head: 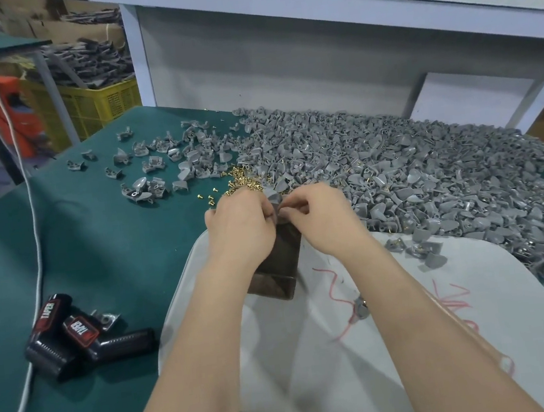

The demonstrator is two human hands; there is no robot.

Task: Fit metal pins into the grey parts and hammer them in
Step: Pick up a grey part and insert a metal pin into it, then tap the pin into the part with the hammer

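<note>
There, the grey part [274, 199] sat between both hands, just above the dark block [279, 266]: left hand [239, 224] fingers curled round it, right hand [325, 221] fingers pinched at its right edge. Loose brass pins [238, 179] lay nearest the left hand.

Left hand [239, 224] and right hand [324, 218] pinch one grey part [275, 199] together.

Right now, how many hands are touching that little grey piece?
2. The left hand grips the grey part from its left side; the right hand pinches at its right edge, over the dark block. A pin between the fingers may be hidden.
</note>
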